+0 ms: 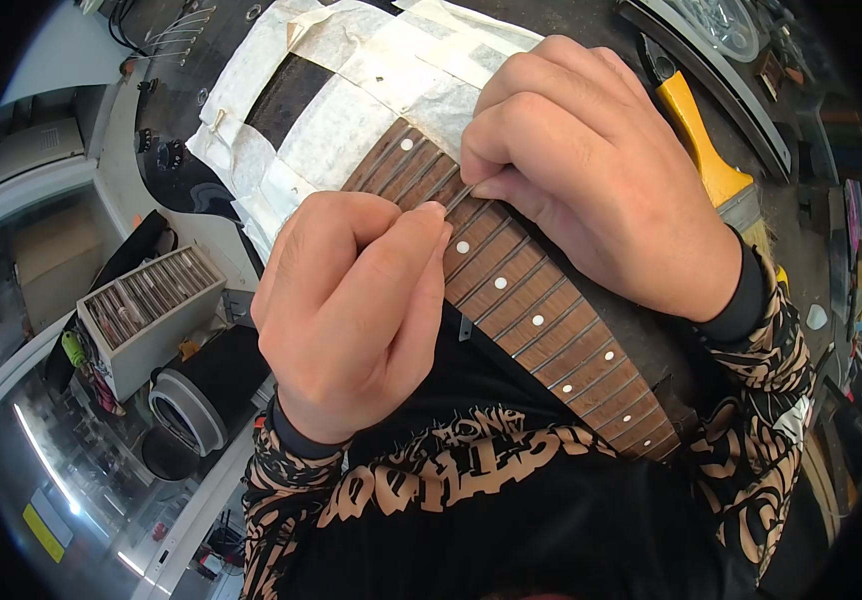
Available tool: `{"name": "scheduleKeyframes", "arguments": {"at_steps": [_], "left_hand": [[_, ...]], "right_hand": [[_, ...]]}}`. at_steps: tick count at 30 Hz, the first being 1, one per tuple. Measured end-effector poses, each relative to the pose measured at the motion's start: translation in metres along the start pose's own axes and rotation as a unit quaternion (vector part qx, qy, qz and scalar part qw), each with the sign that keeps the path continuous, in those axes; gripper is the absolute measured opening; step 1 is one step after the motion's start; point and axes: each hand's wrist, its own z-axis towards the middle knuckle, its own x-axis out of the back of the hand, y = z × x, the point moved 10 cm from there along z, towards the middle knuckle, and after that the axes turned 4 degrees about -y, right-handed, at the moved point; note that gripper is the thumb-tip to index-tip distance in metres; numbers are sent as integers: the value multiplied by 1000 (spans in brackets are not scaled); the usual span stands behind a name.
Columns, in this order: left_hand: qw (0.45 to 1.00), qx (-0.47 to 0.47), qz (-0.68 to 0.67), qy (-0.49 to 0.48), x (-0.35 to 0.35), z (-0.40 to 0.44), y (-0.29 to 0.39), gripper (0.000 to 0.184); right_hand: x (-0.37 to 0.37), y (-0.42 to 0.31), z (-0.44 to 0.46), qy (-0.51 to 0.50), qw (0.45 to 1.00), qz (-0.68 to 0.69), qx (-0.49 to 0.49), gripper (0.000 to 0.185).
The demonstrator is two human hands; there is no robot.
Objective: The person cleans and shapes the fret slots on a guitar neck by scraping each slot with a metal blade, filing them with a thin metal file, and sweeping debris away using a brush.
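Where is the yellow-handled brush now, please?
In the head view, the yellow-handled brush lies at the upper right, just to the right of the right hand.

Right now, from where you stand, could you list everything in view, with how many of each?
Long wooden fretboard: one, brown, centre
Thin metal frets: several, silver, across the fretboard
Round inlay dots: eight visible, white, on the fretboard
Papery tape strips: several, off-white, top centre
Glossy guitar body: one, black, upper left
Flat brush: one, yellow handle, upper right
Rectangular box of slats: one, pale, left
Round canister: one, black with grey rim, below the box
Small edge clutter: too unclear to count
Printed shirt: one, black with tan lettering, bottom
Patterned sleeves: two, black and tan, lower centre and right
Left hand: one, bare, fingertips pinched at a fret
Right hand: one, bare, opposite, likewise pinched
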Motion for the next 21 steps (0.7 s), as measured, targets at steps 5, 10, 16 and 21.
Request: {"name": "scheduleKeyframes", "arguments": {"at_steps": [5, 10, 16, 21], "left_hand": [[999, -9, -26, -20, -1, 1, 1, 31], [999, 9, -36, -13, 5, 2, -1, 29], [999, 17, -33, -9, 7, -1, -6, 27], [999, 16, -35, -20, 5, 0, -4, 28]], "right_hand": [[3, -1, -5, -12, 1000, -2, 2, 28], [7, 1, 1, -18, 999, 37, -11, 27], [9, 6, 4, -15, 998, 60, -15, 27], [8, 2, 5, -11, 999, 47, -5, 28]]}}
